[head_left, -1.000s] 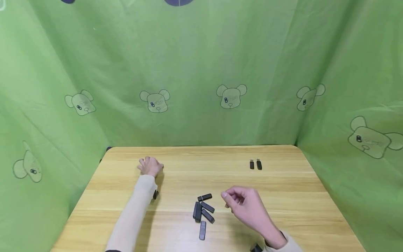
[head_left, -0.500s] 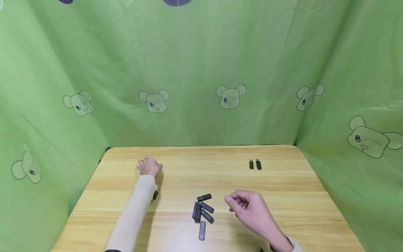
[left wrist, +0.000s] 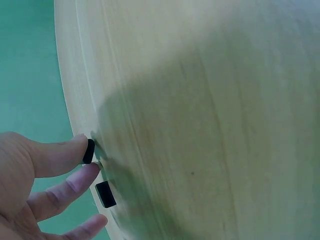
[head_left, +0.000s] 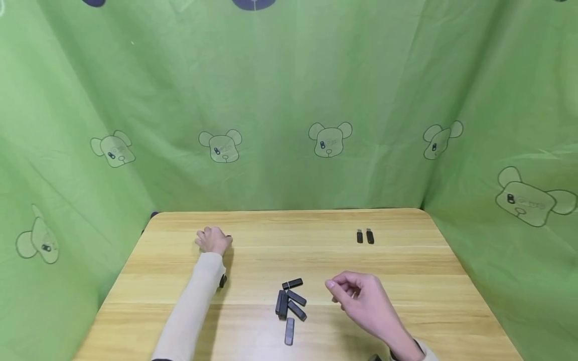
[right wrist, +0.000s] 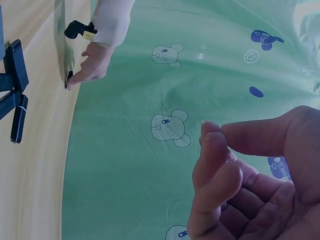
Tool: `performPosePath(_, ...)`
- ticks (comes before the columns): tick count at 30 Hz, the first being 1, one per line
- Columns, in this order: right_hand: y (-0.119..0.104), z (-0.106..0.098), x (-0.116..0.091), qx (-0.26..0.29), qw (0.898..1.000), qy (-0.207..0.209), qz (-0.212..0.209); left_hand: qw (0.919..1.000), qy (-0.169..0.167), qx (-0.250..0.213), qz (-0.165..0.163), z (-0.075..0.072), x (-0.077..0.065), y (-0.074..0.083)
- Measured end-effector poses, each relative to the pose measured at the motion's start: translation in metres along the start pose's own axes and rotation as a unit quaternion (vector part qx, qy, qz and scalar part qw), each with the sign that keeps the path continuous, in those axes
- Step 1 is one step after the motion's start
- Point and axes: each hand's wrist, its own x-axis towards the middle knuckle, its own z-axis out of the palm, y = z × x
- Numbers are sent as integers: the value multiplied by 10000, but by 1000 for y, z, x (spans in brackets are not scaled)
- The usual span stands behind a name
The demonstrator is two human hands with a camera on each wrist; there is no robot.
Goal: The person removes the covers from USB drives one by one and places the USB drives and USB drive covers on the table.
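Observation:
My left hand (head_left: 214,240) is low at the table's far left, and its thumb and forefinger pinch a small black USB stick cap (left wrist: 88,151). Beside those fingers, a second short black piece (left wrist: 105,194), cap-like, lies on the wood in the left wrist view. My right hand (head_left: 361,301) hovers over the table with fingers loosely curled, thumb tip meeting forefinger; nothing shows between them. Left of it lies a loose group of several black USB sticks (head_left: 283,306), one with a light band (head_left: 292,284).
Two black USB sticks with bare metal plugs, one of them here (head_left: 370,236), lie side by side at the far right of the wooden table (head_left: 289,250). Green printed curtains (head_left: 275,180) hang round the table's back and sides.
My right hand has drifted slightly right and toward me. The left hand has stayed almost in place at the far left. The USB sticks lie as before.

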Motion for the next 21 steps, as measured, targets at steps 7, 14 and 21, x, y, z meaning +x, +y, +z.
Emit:
performPosePath(7,-4,-2,-1,76,10000,20,14,10000,13,-9,15,-1,-2,0)
performPosePath(14,-4,-3,0,76,10000,-3,30,10000,64,14,12,-2,-3,-1)
performPosePath(21,-4,-3,1,0,9998,177,-105,9965,752,-165,310,-5,-9,-3)
